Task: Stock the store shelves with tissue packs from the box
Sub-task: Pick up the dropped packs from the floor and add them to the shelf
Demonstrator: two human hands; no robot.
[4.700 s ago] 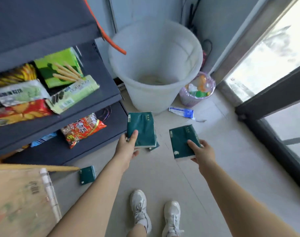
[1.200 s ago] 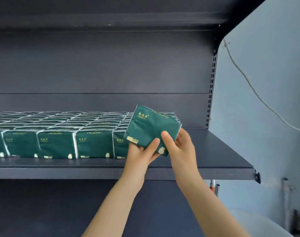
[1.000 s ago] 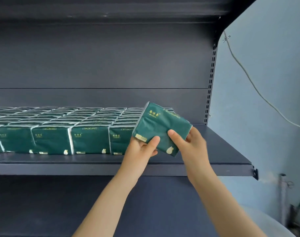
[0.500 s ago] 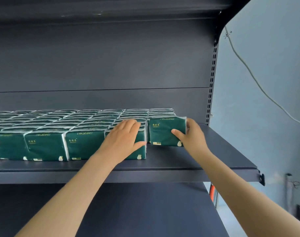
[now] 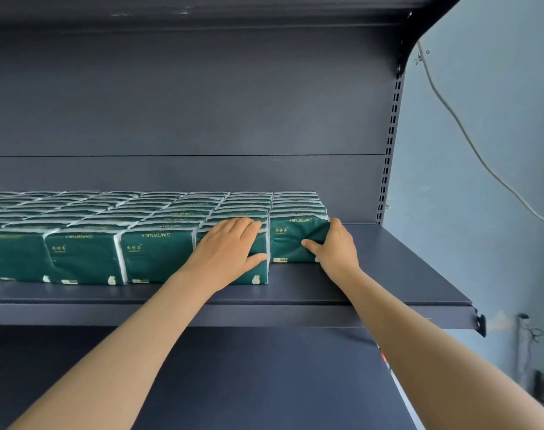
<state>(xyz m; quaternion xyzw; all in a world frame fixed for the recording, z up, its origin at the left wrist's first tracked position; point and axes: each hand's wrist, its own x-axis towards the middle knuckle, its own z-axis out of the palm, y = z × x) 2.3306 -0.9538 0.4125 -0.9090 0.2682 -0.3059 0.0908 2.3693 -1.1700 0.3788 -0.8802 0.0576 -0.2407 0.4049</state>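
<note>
Both forearms stretched up to dark matte metal shelf (image 5: 388, 274). Left hand (image 5: 230, 249) flat on front pack (image 5: 259, 273), fingers straight and together, thumb spread. Right hand (image 5: 337, 248) grips end pack (image 5: 290, 240) at right end of rows: thumb dents glossy green wrap, fingers curled round its side. Packs rectangular, soft, white-edged, upright on shelf.

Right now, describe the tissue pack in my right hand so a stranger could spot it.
On the dark grey shelf stands a block of green tissue packs. The pack is the frontmost of the rightmost column, nearest the shelf's right end. Unlike its neighbours it sits back from the front row, and the right hand grips its dented right edge.
</note>
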